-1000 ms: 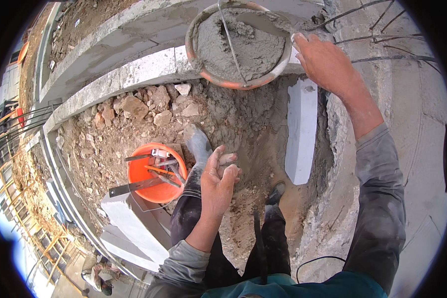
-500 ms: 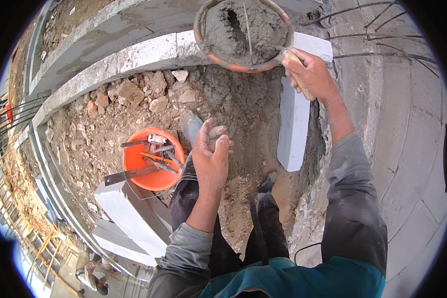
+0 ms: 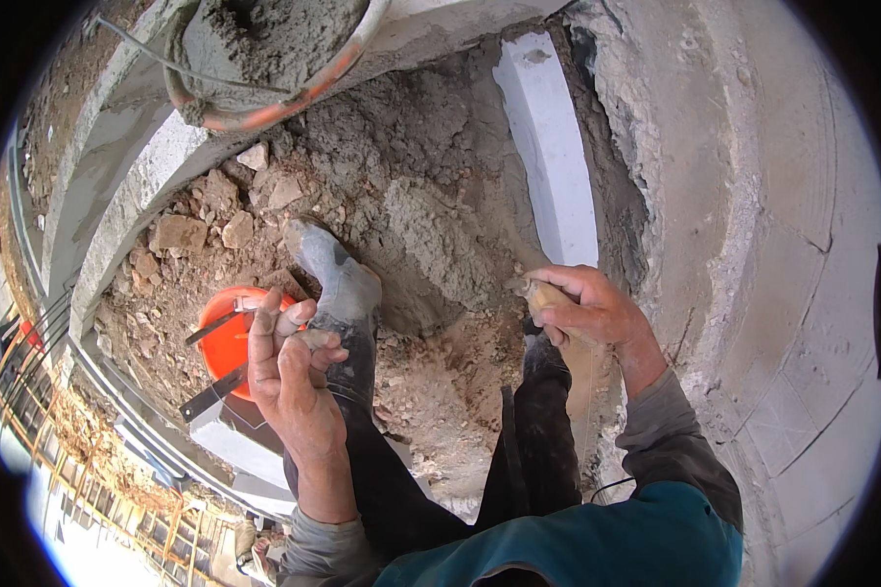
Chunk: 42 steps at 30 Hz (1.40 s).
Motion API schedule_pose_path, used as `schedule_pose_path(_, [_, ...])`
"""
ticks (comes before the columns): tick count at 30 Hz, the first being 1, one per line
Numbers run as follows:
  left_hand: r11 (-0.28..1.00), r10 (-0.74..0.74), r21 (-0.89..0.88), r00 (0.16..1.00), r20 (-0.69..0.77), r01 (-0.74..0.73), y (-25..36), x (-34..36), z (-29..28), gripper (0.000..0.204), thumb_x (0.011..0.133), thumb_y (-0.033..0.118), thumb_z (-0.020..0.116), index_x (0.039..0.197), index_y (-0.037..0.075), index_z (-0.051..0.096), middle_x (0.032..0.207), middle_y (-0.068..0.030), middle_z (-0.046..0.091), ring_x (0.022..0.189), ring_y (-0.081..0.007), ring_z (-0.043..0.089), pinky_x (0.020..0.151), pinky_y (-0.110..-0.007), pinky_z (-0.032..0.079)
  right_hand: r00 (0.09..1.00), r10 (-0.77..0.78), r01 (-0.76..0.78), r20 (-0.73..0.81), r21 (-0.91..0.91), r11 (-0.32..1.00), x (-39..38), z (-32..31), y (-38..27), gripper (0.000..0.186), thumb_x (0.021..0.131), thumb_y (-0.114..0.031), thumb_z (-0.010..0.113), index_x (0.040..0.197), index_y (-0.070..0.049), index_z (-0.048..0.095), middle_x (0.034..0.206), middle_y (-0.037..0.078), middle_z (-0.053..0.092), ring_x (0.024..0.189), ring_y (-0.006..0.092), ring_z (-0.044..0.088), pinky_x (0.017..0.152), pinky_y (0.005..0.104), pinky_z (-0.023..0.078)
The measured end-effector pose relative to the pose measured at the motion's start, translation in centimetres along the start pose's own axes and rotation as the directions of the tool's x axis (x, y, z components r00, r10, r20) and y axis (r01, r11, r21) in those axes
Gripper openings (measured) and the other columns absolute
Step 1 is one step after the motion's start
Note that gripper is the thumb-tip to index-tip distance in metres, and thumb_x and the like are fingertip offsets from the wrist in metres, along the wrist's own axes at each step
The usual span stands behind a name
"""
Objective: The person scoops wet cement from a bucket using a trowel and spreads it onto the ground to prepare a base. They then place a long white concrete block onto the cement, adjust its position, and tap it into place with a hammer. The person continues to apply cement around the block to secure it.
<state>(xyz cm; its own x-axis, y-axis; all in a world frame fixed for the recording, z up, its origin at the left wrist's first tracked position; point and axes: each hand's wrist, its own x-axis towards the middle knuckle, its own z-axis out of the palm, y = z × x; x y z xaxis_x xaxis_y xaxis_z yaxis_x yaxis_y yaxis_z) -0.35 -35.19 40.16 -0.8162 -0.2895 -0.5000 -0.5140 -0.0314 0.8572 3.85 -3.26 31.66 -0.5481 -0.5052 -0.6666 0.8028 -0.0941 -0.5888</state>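
Observation:
My right hand (image 3: 602, 311) is closed round the wooden handle of a trowel (image 3: 546, 295), above my right shin. Grey mortar (image 3: 436, 235) lies just beyond the handle and seems to cover the blade, which I cannot make out. My left hand (image 3: 296, 377) is raised and holds nothing, its fingers apart and partly bent. It hangs in front of an orange bucket (image 3: 227, 344) and hides part of it. A flat metal tool (image 3: 213, 393) sticks out over the bucket's side. At the upper left, a round orange-rimmed tub (image 3: 264, 117) contains wet mortar.
A long white block (image 3: 553, 147) lies ahead on the right, beside a rough concrete edge. Broken stones (image 3: 179, 235) cover the soil at the left, along a curved concrete wall (image 3: 132, 210). My boots stand on the uneven ground between. More pale blocks (image 3: 235, 442) lie below the bucket.
My right hand has brought the trowel from the tub down toward me, with mortar now beyond its handle. My left hand has moved left, over the bucket. The view has shifted, putting the tub farther left.

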Motion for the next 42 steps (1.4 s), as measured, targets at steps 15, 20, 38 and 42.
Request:
schedule_pose_path(15, [0.974, -0.105, 0.202, 0.994, -0.002, 0.104, -1.1, 0.2, 0.1, 0.065, 0.095, 0.029, 0.062, 0.141, -0.009, 0.036, 0.118, -0.0179, 0.061, 0.078, -0.0137, 0.064, 0.064, -0.025, 0.056, 0.751, 0.057, -0.114, -0.657, -0.044, 0.992, 24.1, -9.2, 20.0, 0.05, 0.092, -0.029, 0.063, 0.129, 0.001, 0.047, 0.107, 0.018, 0.064, 0.075, 0.0264, 0.068, 0.061, 0.0398, 0.057])
schedule_pose_path(20, [0.96, -0.108, 0.26, 0.994, 0.021, 0.099, -1.4, 0.3, 1.1, 0.068, 0.093, 0.029, 0.063, 0.141, -0.01, 0.035, 0.116, -0.0162, 0.061, 0.077, -0.0138, 0.064, 0.064, -0.025, 0.056, 0.543, -0.103, -0.361, -0.833, -0.343, 0.867, 29.0, -14.0, 18.2, 0.05, 0.091, -0.024, 0.059, 0.129, 0.006, 0.045, 0.116, 0.029, 0.062, 0.107, 0.0424, 0.061, 0.091, 0.0481, 0.05])
schedule_pose_path(38, [0.884, -0.053, 0.466, 0.998, 0.037, 0.029, -3.2, -0.9, 0.9, 0.073, 0.093, 0.035, 0.061, 0.144, -0.008, 0.031, 0.112, -0.0139, 0.062, 0.077, -0.0127, 0.06, 0.064, -0.025, 0.052, 0.444, 0.089, -0.532, -0.891, -0.183, 0.827, 12.9, -8.4, 41.4, 0.056, 0.09, -0.025, 0.058, 0.135, 0.005, 0.044, 0.112, 0.031, 0.063, 0.106, 0.0436, 0.062, 0.09, 0.0503, 0.05])
schedule_pose_path(42, [0.865, -0.078, 0.5, 0.996, 0.052, 0.042, -3.3, -1.2, 1.4, 0.071, 0.094, 0.033, 0.061, 0.144, -0.008, 0.032, 0.113, -0.0127, 0.062, 0.078, -0.0123, 0.061, 0.064, -0.025, 0.052, 0.411, 0.108, -0.593, -0.905, -0.175, 0.786, 11.3, -6.6, 42.2, 0.054, 0.089, -0.022, 0.06, 0.132, 0.007, 0.045, 0.107, 0.031, 0.064, 0.102, 0.0435, 0.063, 0.086, 0.0503, 0.051])
